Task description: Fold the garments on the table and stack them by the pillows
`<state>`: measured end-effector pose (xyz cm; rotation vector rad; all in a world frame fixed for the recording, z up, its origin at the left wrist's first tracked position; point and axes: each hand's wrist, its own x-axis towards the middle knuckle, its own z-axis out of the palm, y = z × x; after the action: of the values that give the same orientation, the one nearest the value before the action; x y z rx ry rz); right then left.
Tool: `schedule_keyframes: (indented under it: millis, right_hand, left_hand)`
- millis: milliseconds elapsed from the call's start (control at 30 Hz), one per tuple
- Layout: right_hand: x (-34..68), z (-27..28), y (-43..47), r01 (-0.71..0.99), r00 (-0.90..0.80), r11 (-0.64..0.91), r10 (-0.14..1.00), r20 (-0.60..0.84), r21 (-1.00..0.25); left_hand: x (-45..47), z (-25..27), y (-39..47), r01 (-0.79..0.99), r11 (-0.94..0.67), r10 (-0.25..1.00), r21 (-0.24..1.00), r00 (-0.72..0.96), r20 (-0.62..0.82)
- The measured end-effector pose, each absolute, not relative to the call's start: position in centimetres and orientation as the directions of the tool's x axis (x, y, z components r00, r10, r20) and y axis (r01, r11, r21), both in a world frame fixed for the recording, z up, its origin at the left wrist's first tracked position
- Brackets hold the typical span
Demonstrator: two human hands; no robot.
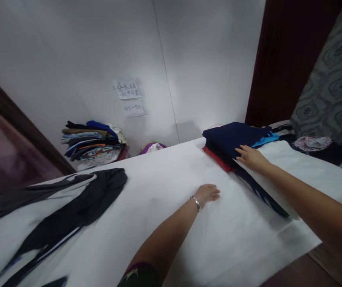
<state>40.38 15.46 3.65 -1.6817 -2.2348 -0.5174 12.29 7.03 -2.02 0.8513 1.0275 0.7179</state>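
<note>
My right hand [252, 158] rests at the near edge of a navy folded garment [233, 135], its fingers stretched out. That garment tops a small pile, with a red piece [217, 158] showing beneath it and a bright blue piece [265, 139] at its right. A dark strip of cloth with white marks [256, 189] extends from the pile toward me, partly behind my right arm. Over the white tabletop [171, 175], left of the pile, hangs my left hand [207, 194], wearing a silver bracelet. It holds nothing, and its fingers are loosely bent and apart.
Dark trousers [87, 199] lie spread at the table's left. Beyond the far edge are a tall stack of folded clothes [94, 141] and a purple bundle [153, 147]. More clothes [312, 144] lie at the right. Handwritten papers [130, 89] hang on the wall.
</note>
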Motion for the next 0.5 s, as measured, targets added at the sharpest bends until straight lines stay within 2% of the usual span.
schedule_keyframes:
  millis: [100,333,500]
  right_hand:
    - [39.9,3.3,14.1,0.957,-0.288,0.238,0.836,0.467,0.164]
    - [38.2,3.3,10.3,0.944,-0.308,0.207,0.832,0.461,0.258]
    - [37.2,1.0,8.3,0.940,-0.322,0.223,0.830,0.455,0.259]
  left_hand:
    - [11.1,-2.4,4.5,-0.153,0.489,0.842,0.859,0.341,-0.418]
    - [8.4,-1.9,-0.3,-0.102,0.484,0.850,0.869,0.292,-0.439]
    - [6.4,-2.5,-3.4,-0.139,0.489,0.851,0.861,0.291,-0.437]
